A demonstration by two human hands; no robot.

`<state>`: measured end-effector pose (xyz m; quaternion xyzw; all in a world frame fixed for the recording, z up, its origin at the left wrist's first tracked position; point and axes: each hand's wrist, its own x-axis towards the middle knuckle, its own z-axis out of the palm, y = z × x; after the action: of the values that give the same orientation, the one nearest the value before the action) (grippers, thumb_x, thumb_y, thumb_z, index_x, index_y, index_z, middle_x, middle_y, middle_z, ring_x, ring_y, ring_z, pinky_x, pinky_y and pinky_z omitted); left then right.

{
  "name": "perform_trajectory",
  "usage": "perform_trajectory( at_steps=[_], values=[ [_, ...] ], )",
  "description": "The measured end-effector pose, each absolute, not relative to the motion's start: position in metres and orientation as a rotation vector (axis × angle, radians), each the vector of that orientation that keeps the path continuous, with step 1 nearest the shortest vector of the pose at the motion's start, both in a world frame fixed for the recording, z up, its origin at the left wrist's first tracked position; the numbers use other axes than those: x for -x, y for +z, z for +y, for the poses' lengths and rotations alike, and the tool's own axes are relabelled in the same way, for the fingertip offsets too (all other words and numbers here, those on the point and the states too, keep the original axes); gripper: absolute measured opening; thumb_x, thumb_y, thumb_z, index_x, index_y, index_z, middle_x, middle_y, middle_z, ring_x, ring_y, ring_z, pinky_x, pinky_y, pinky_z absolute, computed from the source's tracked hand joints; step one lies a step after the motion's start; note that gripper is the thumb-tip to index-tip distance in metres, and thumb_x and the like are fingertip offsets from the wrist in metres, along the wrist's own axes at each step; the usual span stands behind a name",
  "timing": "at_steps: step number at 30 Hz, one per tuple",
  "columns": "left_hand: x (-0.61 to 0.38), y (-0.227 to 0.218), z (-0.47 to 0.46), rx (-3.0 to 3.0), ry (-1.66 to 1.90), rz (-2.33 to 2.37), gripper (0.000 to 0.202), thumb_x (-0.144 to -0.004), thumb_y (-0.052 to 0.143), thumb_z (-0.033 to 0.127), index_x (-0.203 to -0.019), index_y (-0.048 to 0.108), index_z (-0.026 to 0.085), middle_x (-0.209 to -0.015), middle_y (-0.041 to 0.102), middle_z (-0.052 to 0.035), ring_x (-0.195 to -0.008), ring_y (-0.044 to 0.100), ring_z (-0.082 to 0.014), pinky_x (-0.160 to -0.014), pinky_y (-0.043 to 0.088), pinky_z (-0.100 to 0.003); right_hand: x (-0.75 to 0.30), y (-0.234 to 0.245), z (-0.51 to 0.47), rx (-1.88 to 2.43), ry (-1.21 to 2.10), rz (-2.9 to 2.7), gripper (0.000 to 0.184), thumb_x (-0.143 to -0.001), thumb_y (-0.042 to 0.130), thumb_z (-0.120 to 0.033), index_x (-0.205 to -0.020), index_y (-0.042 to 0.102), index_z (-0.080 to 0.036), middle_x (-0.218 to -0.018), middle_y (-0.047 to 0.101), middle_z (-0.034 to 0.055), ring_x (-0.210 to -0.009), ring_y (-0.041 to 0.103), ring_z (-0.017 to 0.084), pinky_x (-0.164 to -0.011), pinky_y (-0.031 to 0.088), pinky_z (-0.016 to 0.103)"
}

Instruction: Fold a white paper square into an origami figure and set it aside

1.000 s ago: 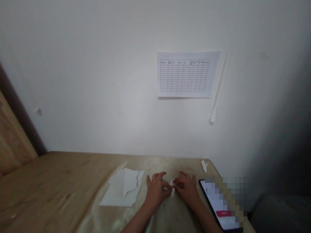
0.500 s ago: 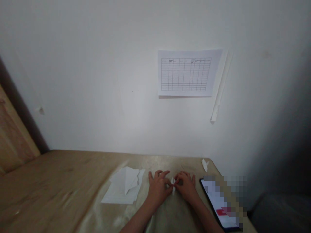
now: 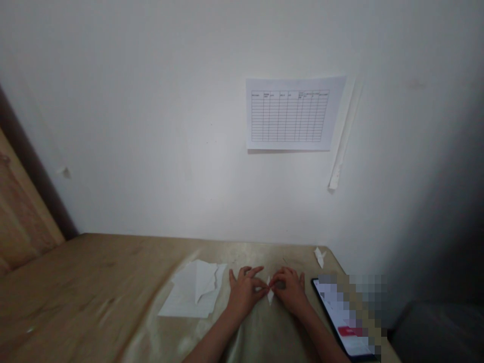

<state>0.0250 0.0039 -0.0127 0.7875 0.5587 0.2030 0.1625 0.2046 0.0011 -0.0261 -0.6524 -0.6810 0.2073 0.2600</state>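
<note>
A small, narrow piece of folded white paper (image 3: 269, 297) stands out between my two hands, with pointed ends above and below my fingertips. Thumb and index finger of my left hand (image 3: 245, 290) pinch it from the left, the other fingers raised and spread. From the right, my right hand (image 3: 290, 289) pinches it too, fingertips meeting those of the left. The fingers cover the middle of the paper. Left of my hands lies a stack of white paper sheets (image 3: 181, 302), with a creased, torn-edged sheet (image 3: 202, 280) on top.
Near the table's (image 3: 113, 282) far right corner sits another small folded paper (image 3: 319, 258). A tablet or phone (image 3: 351, 345), partly blurred out, lies along the right edge. On the wall behind hang a printed table sheet (image 3: 289, 116) and a paper strip (image 3: 343, 146). Wooden boards (image 3: 22, 212) stand at left.
My left hand's index finger has straightened a little toward the paper, and the fingertips of both hands have shifted slightly on it. The rest is nearly the same.
</note>
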Motion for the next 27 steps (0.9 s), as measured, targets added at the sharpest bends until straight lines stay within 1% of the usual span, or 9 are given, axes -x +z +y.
perform_trajectory(
  at_steps=[6,13,19,24,27],
  values=[
    [-0.0253,-0.0163,0.0020,-2.269,0.644,1.593,0.009,-0.082,0.074,0.041,-0.090,0.077,0.046,-0.140,0.059,0.0069,-0.132,0.044,-0.0294,-0.112,-0.002,-0.075,-0.2059,-0.0283,0.0017,1.780,0.549,-1.855,0.016,-0.080,0.060,-0.026,-0.084,0.075,-0.032,-0.117,0.066,0.0006,-0.128,0.046,0.027,-0.115,-0.001,0.062],
    [-0.0267,-0.0154,0.0005,-2.321,0.709,1.553,0.010,-0.084,0.072,0.036,-0.090,0.077,0.043,-0.134,0.062,0.0020,-0.128,0.049,-0.0266,-0.115,-0.001,-0.070,-0.2089,-0.0316,0.0012,1.720,0.528,-1.885,0.017,-0.084,0.057,-0.029,-0.086,0.074,-0.033,-0.114,0.067,-0.0001,-0.125,0.048,0.025,-0.116,0.001,0.057],
    [-0.0260,-0.0190,0.0033,-2.336,0.706,1.522,0.009,-0.083,0.072,0.035,-0.089,0.078,0.039,-0.135,0.061,0.0001,-0.129,0.049,-0.0273,-0.116,0.002,-0.069,-0.2114,-0.0350,0.0016,1.724,0.447,-1.898,0.017,-0.083,0.062,-0.032,-0.095,0.073,-0.031,-0.114,0.066,0.0030,-0.122,0.050,0.026,-0.116,0.014,0.048],
    [-0.0251,-0.0192,0.0037,-2.377,0.722,1.489,0.008,-0.084,0.072,0.036,-0.088,0.078,0.039,-0.136,0.061,0.0006,-0.129,0.048,-0.0269,-0.116,0.002,-0.070,-0.2109,-0.0340,0.0015,1.749,0.402,-1.913,0.015,-0.082,0.064,-0.033,-0.093,0.074,-0.032,-0.113,0.066,0.0019,-0.121,0.051,0.026,-0.115,0.014,0.048],
    [-0.0247,-0.0189,0.0046,-2.427,0.710,1.459,0.009,-0.084,0.072,0.035,-0.089,0.078,0.039,-0.135,0.061,0.0011,-0.129,0.048,-0.0266,-0.116,0.001,-0.069,-0.2101,-0.0319,0.0014,1.756,0.387,-1.919,0.014,-0.081,0.065,-0.034,-0.093,0.074,-0.031,-0.113,0.066,0.0027,-0.119,0.051,0.025,-0.114,0.017,0.046]
  ],
)
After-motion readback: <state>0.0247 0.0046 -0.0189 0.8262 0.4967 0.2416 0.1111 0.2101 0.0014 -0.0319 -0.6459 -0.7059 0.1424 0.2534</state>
